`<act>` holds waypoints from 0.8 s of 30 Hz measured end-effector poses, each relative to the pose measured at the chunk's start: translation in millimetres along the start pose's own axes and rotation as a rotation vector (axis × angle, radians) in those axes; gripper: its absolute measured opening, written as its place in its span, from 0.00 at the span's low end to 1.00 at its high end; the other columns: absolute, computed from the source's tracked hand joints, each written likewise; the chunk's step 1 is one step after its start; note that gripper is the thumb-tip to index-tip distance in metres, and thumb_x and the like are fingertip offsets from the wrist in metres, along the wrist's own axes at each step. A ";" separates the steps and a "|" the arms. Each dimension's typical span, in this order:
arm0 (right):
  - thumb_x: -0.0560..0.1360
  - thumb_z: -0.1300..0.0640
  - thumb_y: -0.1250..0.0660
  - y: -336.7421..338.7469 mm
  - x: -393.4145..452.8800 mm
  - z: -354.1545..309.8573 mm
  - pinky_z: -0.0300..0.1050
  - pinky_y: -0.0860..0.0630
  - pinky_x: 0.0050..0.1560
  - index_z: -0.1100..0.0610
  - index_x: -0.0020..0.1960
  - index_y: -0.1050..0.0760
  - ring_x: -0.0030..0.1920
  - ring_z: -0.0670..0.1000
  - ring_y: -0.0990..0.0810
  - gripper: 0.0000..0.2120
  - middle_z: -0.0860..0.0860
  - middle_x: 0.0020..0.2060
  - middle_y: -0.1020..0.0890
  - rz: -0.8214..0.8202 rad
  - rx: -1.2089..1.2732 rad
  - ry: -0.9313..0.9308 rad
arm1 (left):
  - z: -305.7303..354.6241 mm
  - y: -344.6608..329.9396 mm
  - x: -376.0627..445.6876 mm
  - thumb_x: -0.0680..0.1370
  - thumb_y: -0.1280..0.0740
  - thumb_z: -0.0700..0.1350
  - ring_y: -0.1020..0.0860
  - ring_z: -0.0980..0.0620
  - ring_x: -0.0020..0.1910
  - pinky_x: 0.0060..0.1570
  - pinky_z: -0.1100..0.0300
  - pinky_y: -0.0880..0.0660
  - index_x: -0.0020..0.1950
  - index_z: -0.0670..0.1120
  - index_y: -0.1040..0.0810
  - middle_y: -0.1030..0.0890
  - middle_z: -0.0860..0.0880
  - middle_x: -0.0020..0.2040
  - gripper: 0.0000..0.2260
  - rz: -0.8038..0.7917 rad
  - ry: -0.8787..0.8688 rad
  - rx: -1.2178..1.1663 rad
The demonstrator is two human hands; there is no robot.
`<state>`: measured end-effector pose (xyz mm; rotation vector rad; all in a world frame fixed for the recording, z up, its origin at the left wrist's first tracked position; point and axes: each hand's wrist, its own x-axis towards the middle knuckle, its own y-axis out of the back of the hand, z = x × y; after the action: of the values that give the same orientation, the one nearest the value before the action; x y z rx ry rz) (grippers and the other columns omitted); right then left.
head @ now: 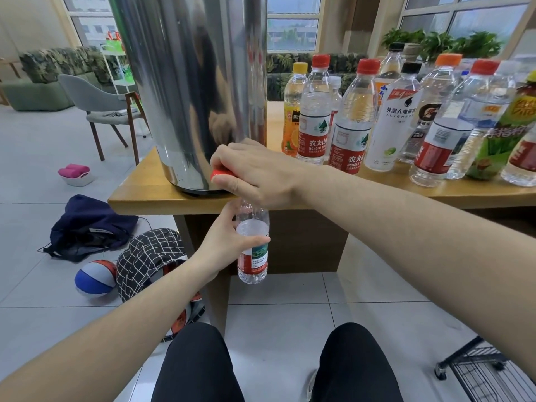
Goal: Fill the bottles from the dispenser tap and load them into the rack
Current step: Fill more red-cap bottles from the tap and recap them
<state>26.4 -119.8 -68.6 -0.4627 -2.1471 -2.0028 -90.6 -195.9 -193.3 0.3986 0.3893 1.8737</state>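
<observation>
A tall steel dispenser (191,91) stands at the near corner of the wooden table (139,195). My right hand (255,172) grips its red tap handle (222,174), and the spout is hidden under the hand. Just below the table edge, my left hand (223,245) holds a clear bottle (253,248) with a red label upright under the tap. The bottle is open and looks partly filled. A black wire rack (487,369) on casters stands on the floor at the lower right.
Several capped bottles (351,120) crowd the table to the right of the dispenser. On the floor at left lie a dark bag (87,227), a checkered bag (150,256) and a ball (94,280). A grey chair (101,108) stands behind. My knees (203,364) are below.
</observation>
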 end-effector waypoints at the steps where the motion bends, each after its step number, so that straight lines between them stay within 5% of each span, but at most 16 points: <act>1: 0.84 0.46 0.47 -0.3 -0.1 -0.4 0.33 0.45 0.51 0.55 0.63 0.32 0.50 0.46 0.32 0.15 0.48 0.52 0.26 -0.001 -0.002 0.002 | -0.4 0.1 0.2 0.70 0.20 0.50 0.27 0.48 0.68 0.63 0.45 0.24 0.75 0.56 0.38 0.29 0.51 0.73 0.40 0.000 0.001 0.003; 10: 0.84 0.46 0.47 -3.3 1.4 -0.5 0.35 0.44 0.52 0.54 0.61 0.32 0.49 0.47 0.30 0.14 0.48 0.50 0.26 0.007 -0.006 -0.014 | -1.6 1.2 3.7 0.70 0.20 0.49 0.27 0.55 0.61 0.52 0.59 0.27 0.74 0.55 0.37 0.27 0.53 0.70 0.38 0.001 0.005 0.009; 24: 0.82 0.44 0.48 -7.3 3.2 0.3 0.38 0.41 0.56 0.54 0.61 0.31 0.51 0.48 0.28 0.17 0.50 0.51 0.23 0.037 0.013 -0.027 | 4.9 0.8 6.4 0.70 0.21 0.49 0.25 0.47 0.67 0.62 0.49 0.24 0.73 0.50 0.34 0.25 0.48 0.70 0.35 0.009 -0.011 0.096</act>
<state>21.0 -119.5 -74.5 -0.5258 -2.1493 -1.9738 -91.1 -189.8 -188.1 0.4752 0.4719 1.8653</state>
